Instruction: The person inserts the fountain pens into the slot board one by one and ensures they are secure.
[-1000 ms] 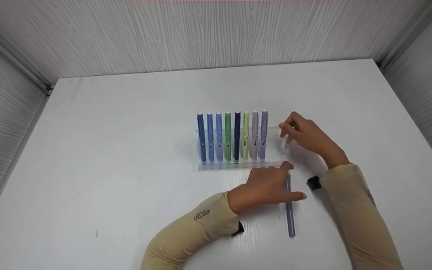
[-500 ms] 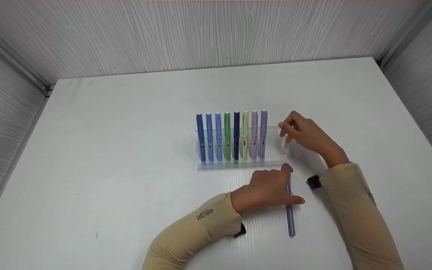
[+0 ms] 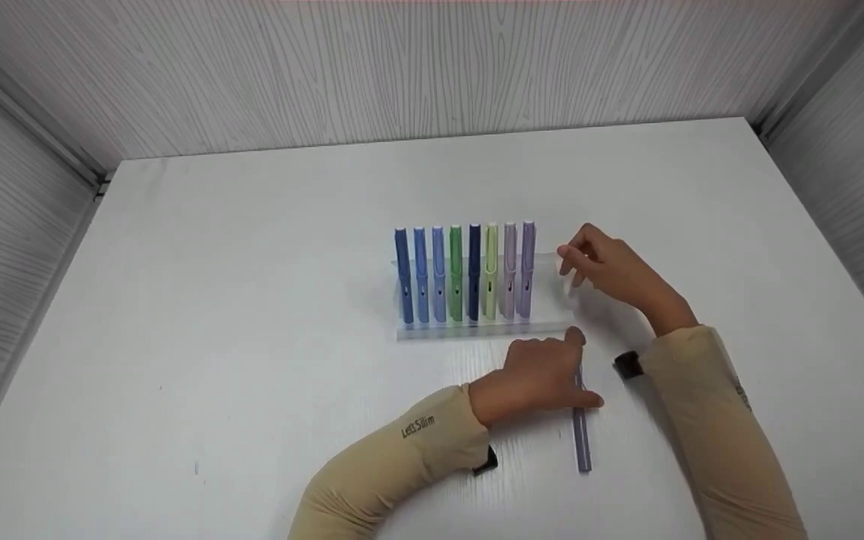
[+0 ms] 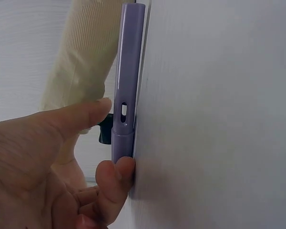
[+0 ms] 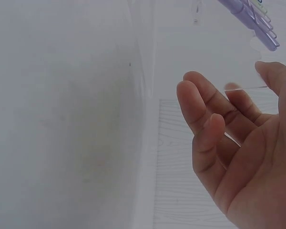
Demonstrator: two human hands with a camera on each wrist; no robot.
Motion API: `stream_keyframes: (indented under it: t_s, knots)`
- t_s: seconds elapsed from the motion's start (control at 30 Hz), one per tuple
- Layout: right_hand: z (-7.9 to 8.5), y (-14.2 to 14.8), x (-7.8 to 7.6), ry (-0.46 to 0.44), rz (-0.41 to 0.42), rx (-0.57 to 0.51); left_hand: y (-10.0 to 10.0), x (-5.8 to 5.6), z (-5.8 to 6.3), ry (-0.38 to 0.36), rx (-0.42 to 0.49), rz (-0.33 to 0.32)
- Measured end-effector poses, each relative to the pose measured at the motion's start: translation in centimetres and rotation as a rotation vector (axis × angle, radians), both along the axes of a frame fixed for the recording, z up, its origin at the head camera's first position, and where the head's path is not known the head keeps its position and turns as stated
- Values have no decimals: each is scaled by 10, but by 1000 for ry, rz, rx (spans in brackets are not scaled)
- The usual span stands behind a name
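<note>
A clear pen stand (image 3: 552,289) holds a row of upright capped pens in blue, green, yellow-green and lilac. My right hand (image 3: 601,262) pinches the stand's upper right corner; in the right wrist view, the thumb and a finger lie on either side of the clear plate (image 5: 214,62). A loose purple pen (image 3: 582,442) lies on the table in front of the stand's right end. Over it is my left hand (image 3: 533,379), thumb and index finger spread apart along the pen. In the left wrist view, a fingertip is right at the pen's cap (image 4: 123,145), and the thumb tip is beside the barrel.
The white table (image 3: 267,315) runs back to a wood-grain panel (image 3: 417,71), with similar panels at both sides. Dark wrist bands (image 3: 628,365) show at both beige sleeves (image 3: 724,435).
My left hand has shifted slightly right, and its thumb has drawn in a little toward the purple pen. The right hand, the stand and the pens stay in place.
</note>
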State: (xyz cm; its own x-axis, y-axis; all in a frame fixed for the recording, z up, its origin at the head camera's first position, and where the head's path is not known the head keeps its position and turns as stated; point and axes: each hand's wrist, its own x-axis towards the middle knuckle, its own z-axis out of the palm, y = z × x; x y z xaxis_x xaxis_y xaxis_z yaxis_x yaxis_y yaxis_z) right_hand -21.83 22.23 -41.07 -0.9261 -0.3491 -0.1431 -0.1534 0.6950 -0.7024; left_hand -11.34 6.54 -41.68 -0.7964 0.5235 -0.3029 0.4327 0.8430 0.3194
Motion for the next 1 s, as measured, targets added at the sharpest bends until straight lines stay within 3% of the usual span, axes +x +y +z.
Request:
stream_keyframes:
  t_s: [0.17, 0.53, 1.0]
  knots:
    - [0, 1, 0, 6, 9, -6, 2, -2, -1, 31, -30, -6]
    - [1, -1, 1, -3, 1, -10, 2, -4, 0, 3, -10, -4]
    - [0, 0, 0, -7, 1, -4, -10, -7, 9, -77, 126, -3]
